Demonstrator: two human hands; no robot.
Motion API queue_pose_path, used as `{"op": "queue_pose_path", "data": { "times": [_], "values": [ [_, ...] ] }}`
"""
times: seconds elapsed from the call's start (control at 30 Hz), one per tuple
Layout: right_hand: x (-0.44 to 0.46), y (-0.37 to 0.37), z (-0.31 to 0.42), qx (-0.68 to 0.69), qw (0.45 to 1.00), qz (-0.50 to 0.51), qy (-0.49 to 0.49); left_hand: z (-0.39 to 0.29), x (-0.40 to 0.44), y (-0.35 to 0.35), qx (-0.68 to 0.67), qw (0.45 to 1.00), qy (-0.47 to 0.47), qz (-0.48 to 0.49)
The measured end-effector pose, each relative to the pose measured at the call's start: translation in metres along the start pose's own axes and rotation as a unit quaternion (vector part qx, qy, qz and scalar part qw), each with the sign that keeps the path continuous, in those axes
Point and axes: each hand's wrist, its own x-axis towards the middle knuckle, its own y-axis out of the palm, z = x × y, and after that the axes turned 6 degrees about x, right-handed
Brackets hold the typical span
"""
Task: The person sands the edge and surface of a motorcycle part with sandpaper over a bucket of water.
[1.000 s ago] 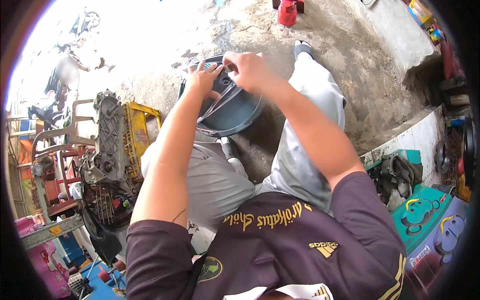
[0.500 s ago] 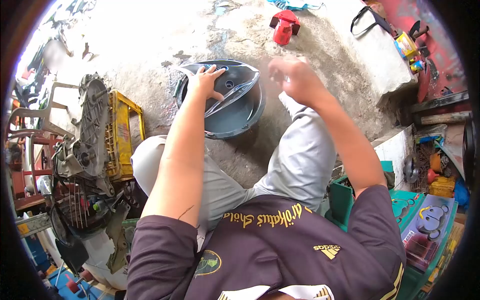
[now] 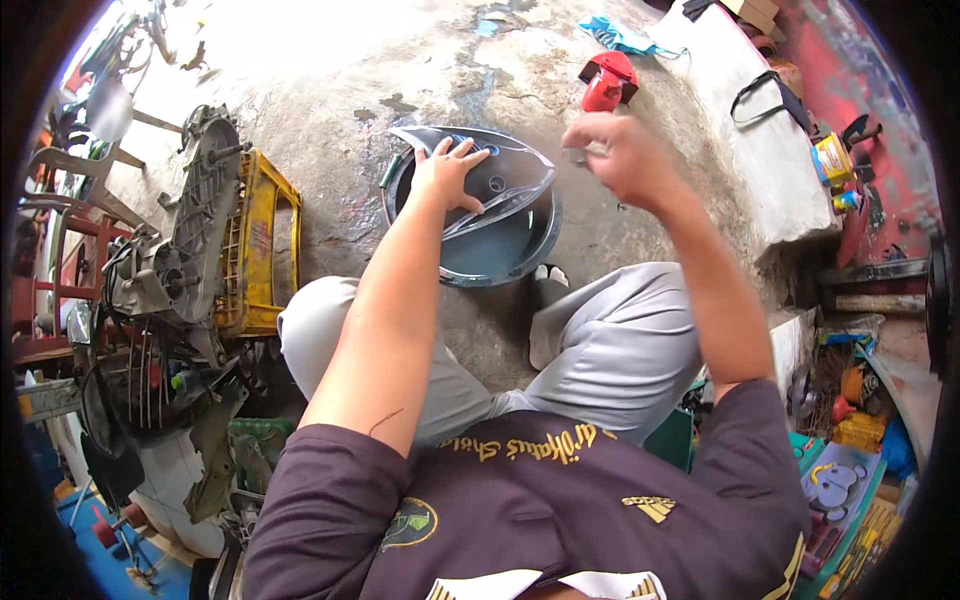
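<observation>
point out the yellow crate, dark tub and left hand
yellow crate [image 3: 258, 240]: head view, on its side
dark tub [image 3: 488, 281]: head view, on its near rim
left hand [image 3: 443, 179]: head view, on its back

Dk shirt [image 3: 530, 525] w/ yellow "adidas" logo [image 3: 650, 508]; yellow lettering [image 3: 535, 442], approx. "arökatuš Shöla", upside-down

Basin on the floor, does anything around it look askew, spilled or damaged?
The glossy pointed panel under the left hand sits askew over the basin, one tip jutting past its rim. Dark patches mark the floor beyond; whether spills or stains, I can't tell.
</observation>
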Motion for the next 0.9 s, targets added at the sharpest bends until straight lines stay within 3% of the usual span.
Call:
{"op": "queue_pose_path", "data": {
  "times": [0.03, 0.13, 0.3, 0.47, 0.6, 0.7, 0.83, 0.9],
  "values": [
    [0.003, 0.005, -0.010, -0.025, 0.998, 0.031, -0.044, 0.000, -0.001, -0.002, 0.002, 1.000, 0.001, -0.003],
    [0.022, 0.011, -0.041, -0.085, 0.991, 0.101, -0.027, -0.001, -0.001, 0.000, 0.025, 1.000, 0.010, -0.003],
    [0.047, 0.021, -0.067, -0.093, 0.990, 0.109, 0.005, -0.003, 0.000, -0.011, 0.047, 0.998, 0.016, 0.035],
    [0.044, 0.008, -0.065, -0.052, 0.994, 0.077, -0.049, 0.006, 0.007, -0.051, 0.088, 0.992, 0.058, 0.069],
    [0.033, -0.005, -0.039, 0.022, 0.997, 0.049, -0.056, 0.013, -0.010, -0.111, 0.062, 0.996, 0.065, 0.006],
    [0.028, -0.006, -0.029, 0.071, 0.996, -0.004, -0.048, 0.002, -0.035, -0.151, -0.178, 0.978, 0.068, -0.083],
    [0.019, -0.011, -0.028, 0.085, 0.995, -0.042, -0.032, -0.028, -0.069, -0.184, -0.233, 0.958, 0.088, -0.142],
    [0.015, -0.015, -0.030, 0.078, 0.996, -0.037, -0.024, -0.036, -0.078, -0.195, -0.213, 0.940, 0.122, -0.238]
  ]
}}
